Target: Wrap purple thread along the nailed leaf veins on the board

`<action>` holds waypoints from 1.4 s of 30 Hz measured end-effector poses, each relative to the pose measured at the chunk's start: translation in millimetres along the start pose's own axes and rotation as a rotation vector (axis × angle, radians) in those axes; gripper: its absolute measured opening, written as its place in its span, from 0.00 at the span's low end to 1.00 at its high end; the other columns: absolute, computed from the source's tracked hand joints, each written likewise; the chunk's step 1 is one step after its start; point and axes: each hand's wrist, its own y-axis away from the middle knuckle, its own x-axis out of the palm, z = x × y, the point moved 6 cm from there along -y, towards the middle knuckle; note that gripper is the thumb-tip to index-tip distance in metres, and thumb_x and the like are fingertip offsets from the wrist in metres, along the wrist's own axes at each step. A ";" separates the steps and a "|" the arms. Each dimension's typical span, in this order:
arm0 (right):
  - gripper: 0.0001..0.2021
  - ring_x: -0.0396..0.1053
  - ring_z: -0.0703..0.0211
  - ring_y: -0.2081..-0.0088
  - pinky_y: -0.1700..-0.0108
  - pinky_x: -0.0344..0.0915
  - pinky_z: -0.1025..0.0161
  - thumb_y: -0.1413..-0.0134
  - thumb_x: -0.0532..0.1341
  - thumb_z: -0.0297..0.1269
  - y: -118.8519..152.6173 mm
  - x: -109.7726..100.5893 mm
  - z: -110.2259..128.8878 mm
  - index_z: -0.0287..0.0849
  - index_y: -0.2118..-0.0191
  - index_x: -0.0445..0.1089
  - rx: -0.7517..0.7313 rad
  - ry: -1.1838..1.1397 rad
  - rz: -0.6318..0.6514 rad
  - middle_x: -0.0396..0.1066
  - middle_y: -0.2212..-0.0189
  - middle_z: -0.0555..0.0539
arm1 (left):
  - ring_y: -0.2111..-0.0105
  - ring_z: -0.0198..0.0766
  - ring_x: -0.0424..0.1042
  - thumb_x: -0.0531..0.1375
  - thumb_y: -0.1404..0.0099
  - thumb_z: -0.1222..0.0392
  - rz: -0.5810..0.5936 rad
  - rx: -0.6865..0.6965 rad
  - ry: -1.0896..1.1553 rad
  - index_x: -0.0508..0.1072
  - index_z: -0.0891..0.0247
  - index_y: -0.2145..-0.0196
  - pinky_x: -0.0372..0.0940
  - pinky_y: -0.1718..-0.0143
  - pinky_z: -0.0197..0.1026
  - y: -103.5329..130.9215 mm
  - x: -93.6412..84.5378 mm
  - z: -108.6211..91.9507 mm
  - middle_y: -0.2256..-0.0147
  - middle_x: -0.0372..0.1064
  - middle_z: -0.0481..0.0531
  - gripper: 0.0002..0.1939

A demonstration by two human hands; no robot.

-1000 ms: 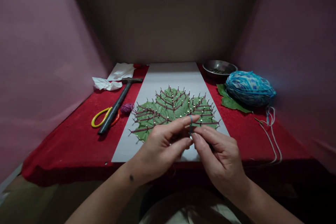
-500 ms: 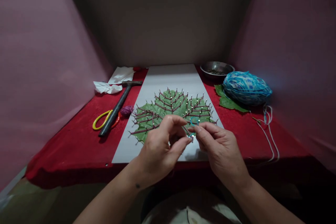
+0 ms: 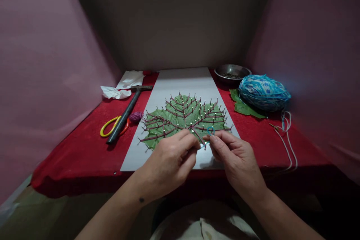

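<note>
A green leaf lies on a white board, studded with nails that carry dark red thread along its veins. My left hand and my right hand meet over the leaf's near edge. Between their fingertips runs a thin blue yarn strand that forms a small loop just above my right thumb. Both hands pinch this strand beside the bottom nails. The strand's path back to the ball is hidden by my right hand.
A blue and white yarn ball rests on a second leaf at the right, with a metal bowl behind it. A hammer, yellow scissors, a purple yarn scrap and crumpled tissue lie at the left. Pink walls close both sides.
The loop of blue yarn has come off my left forefinger and now stands free above my right thumb. My left fingers have curled down toward the leaf's near edge.
</note>
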 end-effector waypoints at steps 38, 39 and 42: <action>0.15 0.56 0.66 0.76 0.74 0.54 0.67 0.40 0.55 0.42 23.0 -5.3 -0.4 0.41 0.76 0.65 -0.050 0.167 0.114 0.58 0.80 0.53 | 0.80 0.28 0.64 0.58 0.39 0.65 -0.105 -0.429 0.433 0.76 0.66 0.70 0.59 0.80 0.30 2.8 28.1 7.7 0.79 0.67 0.47 0.07; 0.15 0.56 0.66 0.76 0.74 0.54 0.67 0.40 0.55 0.42 23.4 -6.1 -1.6 0.41 0.76 0.65 -0.034 0.148 0.096 0.58 0.80 0.53 | 0.77 0.29 0.66 0.57 0.39 0.66 -0.133 -0.344 0.360 0.77 0.65 0.69 0.61 0.77 0.31 2.2 26.4 4.0 0.76 0.69 0.48 0.08; 0.14 0.54 0.67 0.77 0.76 0.52 0.67 0.42 0.57 0.43 25.0 -8.4 -7.2 0.41 0.75 0.67 0.045 0.042 0.057 0.59 0.81 0.53 | 0.71 0.31 0.69 0.56 0.37 0.69 -0.189 -0.123 0.224 0.78 0.65 0.65 0.64 0.71 0.32 3.5 25.2 -6.2 0.71 0.71 0.51 0.10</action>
